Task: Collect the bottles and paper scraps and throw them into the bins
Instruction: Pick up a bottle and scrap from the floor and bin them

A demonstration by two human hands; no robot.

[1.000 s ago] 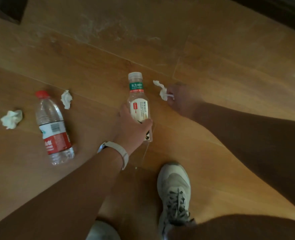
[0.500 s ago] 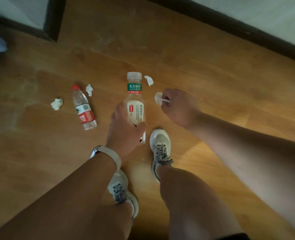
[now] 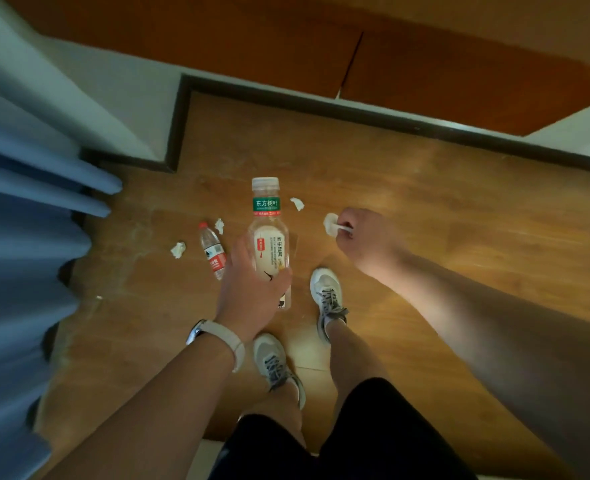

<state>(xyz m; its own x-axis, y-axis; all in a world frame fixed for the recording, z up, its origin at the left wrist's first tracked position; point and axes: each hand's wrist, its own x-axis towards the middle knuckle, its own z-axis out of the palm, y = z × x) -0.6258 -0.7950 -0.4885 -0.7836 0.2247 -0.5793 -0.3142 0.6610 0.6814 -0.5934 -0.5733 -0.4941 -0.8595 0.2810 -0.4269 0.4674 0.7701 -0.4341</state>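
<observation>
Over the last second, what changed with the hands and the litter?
The person rose from a crouch: the left hand lifted the tea bottle up from the floor, and the right hand raised the paper scrap it pinches. Both grips held. The red-capped bottle, the scrap by its cap, the crumpled scrap farther left and a small scrap beyond the tea bottle stayed on the floor.

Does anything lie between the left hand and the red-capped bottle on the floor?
Nothing visible does: only bare floor shows between the left hand and the red-capped bottle. That hand grips the tea bottle, though, so it is not free to take another.
</observation>
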